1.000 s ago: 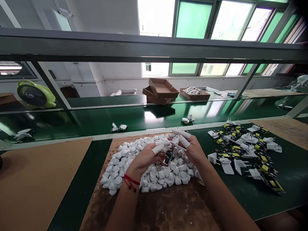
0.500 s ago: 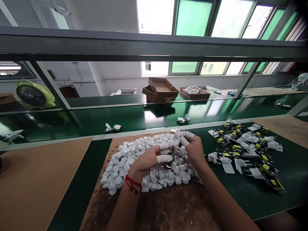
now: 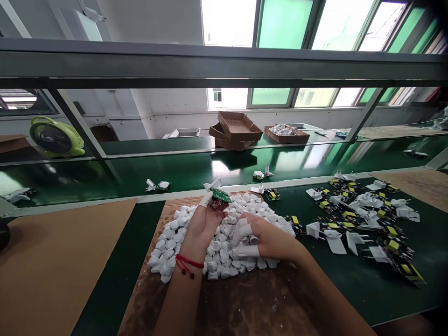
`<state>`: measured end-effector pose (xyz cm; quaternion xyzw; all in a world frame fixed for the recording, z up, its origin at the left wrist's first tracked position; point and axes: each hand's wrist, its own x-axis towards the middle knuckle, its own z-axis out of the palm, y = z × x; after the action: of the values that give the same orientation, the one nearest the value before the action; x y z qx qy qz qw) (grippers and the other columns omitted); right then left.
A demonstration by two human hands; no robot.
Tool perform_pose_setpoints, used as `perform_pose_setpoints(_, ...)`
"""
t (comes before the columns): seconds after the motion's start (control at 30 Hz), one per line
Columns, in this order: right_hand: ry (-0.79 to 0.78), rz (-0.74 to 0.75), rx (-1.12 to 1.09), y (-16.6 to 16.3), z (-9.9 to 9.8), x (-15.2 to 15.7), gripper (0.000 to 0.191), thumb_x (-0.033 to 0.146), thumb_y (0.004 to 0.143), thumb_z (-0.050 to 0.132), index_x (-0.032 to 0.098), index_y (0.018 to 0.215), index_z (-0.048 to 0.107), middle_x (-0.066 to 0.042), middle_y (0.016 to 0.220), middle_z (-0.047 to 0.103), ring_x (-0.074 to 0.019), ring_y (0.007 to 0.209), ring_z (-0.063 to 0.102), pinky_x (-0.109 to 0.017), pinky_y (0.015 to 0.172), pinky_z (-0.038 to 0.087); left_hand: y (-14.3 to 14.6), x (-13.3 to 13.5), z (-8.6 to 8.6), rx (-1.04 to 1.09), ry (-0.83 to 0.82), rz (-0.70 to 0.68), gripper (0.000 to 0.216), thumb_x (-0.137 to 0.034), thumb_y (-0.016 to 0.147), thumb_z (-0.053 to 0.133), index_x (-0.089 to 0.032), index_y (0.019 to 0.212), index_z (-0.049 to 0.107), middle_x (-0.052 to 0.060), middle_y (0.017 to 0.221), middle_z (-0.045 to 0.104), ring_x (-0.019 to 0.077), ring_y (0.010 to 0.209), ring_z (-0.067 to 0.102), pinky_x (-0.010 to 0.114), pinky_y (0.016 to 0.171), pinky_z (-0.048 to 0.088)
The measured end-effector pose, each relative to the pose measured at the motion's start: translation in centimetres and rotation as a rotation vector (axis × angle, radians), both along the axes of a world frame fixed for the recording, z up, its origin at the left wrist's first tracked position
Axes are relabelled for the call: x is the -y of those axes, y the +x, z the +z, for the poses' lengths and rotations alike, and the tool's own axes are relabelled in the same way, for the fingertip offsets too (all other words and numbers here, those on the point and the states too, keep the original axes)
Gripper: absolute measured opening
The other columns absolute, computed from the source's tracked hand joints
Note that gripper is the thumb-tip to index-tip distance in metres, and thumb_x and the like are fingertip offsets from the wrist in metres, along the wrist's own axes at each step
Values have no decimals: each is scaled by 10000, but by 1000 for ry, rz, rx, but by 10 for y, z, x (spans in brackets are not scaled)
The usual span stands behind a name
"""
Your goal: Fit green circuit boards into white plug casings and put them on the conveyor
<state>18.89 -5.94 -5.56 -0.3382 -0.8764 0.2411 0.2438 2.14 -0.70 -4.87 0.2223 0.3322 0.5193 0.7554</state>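
Note:
Raised over the far side of the pile, my left hand (image 3: 206, 219) holds a green circuit board (image 3: 220, 196) tilted up, with a white plug piece (image 3: 214, 184) behind it. White covers sit on some of my fingers. Down in the pile of small white plastic caps (image 3: 175, 238), my right hand (image 3: 261, 235) has its covered fingers curled round a cap; they are slightly blurred and partly hide it. The caps lie heaped on a brown board (image 3: 245, 303) in front of me.
Circuit boards with yellow parts and white plugs (image 3: 364, 214) lie heaped on the green table at right. Brown cardboard (image 3: 66, 247) covers the left. Beyond a pale ledge, a green strip (image 3: 182, 161) carries a few loose pieces. Cardboard trays (image 3: 238, 128) and a green fan (image 3: 58, 136) stand farther back.
My hands were together over the pile and have separated. The left has lifted the circuit board up and left; the right has lowered into the caps. A board and plug now show beyond the pile.

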Motion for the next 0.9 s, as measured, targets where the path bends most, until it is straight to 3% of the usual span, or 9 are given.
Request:
perform_pose_setpoints(0.13,120,-46,387,-12,-7,1,81,183,811,636,151,792,709,-92,793,627,-244,894,510,-346,802,425,0,1,0,-24,9,-13,206,-206,912,479,-149,761,607,31,720,635,135,636,619,245,540,493)
perform_pose_setpoints(0.23,195,-19,484,-13,-8,2,125,123,790,601,158,757,717,-86,753,605,-245,875,496,-354,813,405,1,2,-1,-38,3,-21,223,-221,920,466,-147,760,603,31,700,631,137,628,621,248,537,492)
perform_pose_setpoints(0.47,189,25,500,-10,-6,4,112,98,718,602,164,738,690,-71,740,570,-239,854,491,-343,783,411,1,3,-1,-40,6,-15,134,-227,874,545,-150,785,610,19,692,634,130,616,622,235,530,491)
perform_pose_setpoints(0.63,199,22,537,-12,-9,2,57,98,647,599,149,663,621,-74,741,559,-231,840,491,-337,791,412,1,1,-2,-45,-20,-20,200,-236,905,489,-147,767,603,29,685,641,133,605,625,235,515,481)
perform_pose_setpoints(0.9,141,70,508,-12,-4,3,71,154,729,636,154,658,627,-52,716,570,-210,815,483,-328,799,392,-1,0,-1,-24,-34,-30,236,-256,933,446,-139,815,613,42,728,656,137,615,629,240,518,476)
